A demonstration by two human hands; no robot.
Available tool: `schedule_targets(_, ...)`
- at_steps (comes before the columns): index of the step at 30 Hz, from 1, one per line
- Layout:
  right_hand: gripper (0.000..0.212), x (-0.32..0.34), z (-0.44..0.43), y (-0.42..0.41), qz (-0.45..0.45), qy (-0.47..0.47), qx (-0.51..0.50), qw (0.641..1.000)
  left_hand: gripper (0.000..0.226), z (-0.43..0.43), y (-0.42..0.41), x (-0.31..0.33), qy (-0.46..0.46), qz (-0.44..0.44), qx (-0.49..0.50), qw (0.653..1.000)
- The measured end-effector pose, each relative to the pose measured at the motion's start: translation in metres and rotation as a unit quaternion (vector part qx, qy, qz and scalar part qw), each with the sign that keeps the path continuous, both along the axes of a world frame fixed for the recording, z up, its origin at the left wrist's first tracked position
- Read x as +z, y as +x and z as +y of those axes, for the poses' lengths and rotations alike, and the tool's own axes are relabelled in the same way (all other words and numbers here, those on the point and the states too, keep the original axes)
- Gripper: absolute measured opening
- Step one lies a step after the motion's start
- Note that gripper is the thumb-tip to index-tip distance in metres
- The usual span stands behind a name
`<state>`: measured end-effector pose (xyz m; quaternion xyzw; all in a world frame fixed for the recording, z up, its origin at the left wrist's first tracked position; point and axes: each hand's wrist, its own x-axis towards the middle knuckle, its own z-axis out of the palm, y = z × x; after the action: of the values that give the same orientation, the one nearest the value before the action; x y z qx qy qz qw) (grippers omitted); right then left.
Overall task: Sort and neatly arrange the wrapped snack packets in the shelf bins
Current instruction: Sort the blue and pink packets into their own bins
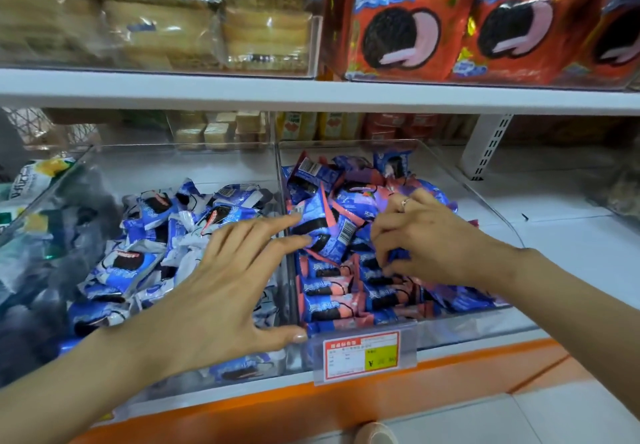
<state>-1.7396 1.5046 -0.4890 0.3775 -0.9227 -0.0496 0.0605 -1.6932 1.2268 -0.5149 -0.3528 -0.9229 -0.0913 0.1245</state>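
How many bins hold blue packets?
2. The left bin holds blue-and-white packets under the left hand; the right bin holds blue-and-pink packets under the right hand. More could lie off-frame.

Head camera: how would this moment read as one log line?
left hand: fingers spread over bin divider | right hand: fingers curled on pink-blue packets in right bin | left bin: white-blue packets
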Motion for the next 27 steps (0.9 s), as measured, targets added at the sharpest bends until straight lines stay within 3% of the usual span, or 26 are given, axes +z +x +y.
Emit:
schedule_targets(3,0.028,0.004,-0.012,0.001,-0.085,-0.143,-0.077,0.983,0.092,-0.002,-0.001,-0.001,0.018,-0.028,0.004,0.999)
schedule_targets(5,0.047,0.006,-0.026,0.001,-0.058,-0.238,-0.106,0.964,0.096,-0.004,-0.003,0.001,0.049,-0.063,0.012,0.997)
schedule_targets(8,0.084,0.004,-0.053,-0.005,-0.063,-0.21,-0.123,0.968,0.093,-0.005,-0.008,0.007,0.065,-0.09,0.024,0.994)
schedule_targets(10,0.094,-0.001,-0.067,-0.011,-0.112,-0.167,-0.118,0.972,0.095,-0.005,-0.009,0.009,0.056,-0.101,0.031,0.993)
schedule_targets(12,0.086,-0.006,-0.073,-0.015,-0.102,-0.09,-0.123,0.983,0.096,-0.005,-0.008,0.01,0.053,-0.106,0.03,0.992)
schedule_targets(14,0.071,-0.006,-0.071,-0.016,-0.03,-0.012,-0.116,0.993,0.094,-0.005,-0.007,0.011,0.046,-0.107,0.03,0.993)
schedule_targets(16,0.06,-0.001,-0.065,-0.012,0.013,0.003,-0.106,0.994,0.092,-0.005,-0.007,0.011,0.035,-0.105,0.035,0.993)
schedule_targets(19,0.056,0.005,-0.05,-0.005,0.008,-0.035,-0.11,0.993,0.094,-0.006,-0.007,0.012,0.025,-0.108,0.038,0.993)
schedule_targets(24,0.054,0.015,-0.028,0.007,-0.083,-0.22,-0.144,0.961,0.099,-0.007,-0.006,0.013,0.009,-0.111,0.037,0.993)
schedule_targets(27,0.052,0.014,-0.024,0.016,-0.08,-0.239,-0.139,0.958,0.11,-0.007,-0.005,0.015,-0.001,-0.105,0.04,0.994)
